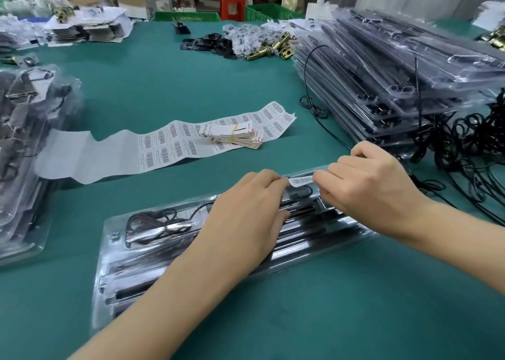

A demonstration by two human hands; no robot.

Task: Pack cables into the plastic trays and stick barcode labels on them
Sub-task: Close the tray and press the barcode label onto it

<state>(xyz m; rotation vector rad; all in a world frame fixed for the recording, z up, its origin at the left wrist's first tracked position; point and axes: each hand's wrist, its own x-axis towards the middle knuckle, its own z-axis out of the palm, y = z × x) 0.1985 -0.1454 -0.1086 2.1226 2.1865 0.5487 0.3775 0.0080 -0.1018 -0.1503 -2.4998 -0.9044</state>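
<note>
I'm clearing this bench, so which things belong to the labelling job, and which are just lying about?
Job: barcode label, pinched by left hand and right hand; plastic tray; cable in it; label sheet; tray stack; loose cables.
Lying about: brass latches; black plates; red stool.

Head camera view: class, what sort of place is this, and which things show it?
Probably a factory packing bench: stacked plastic trays, a sheet of barcode labels, and the left hand and right hand pinching one label over a tray.
</note>
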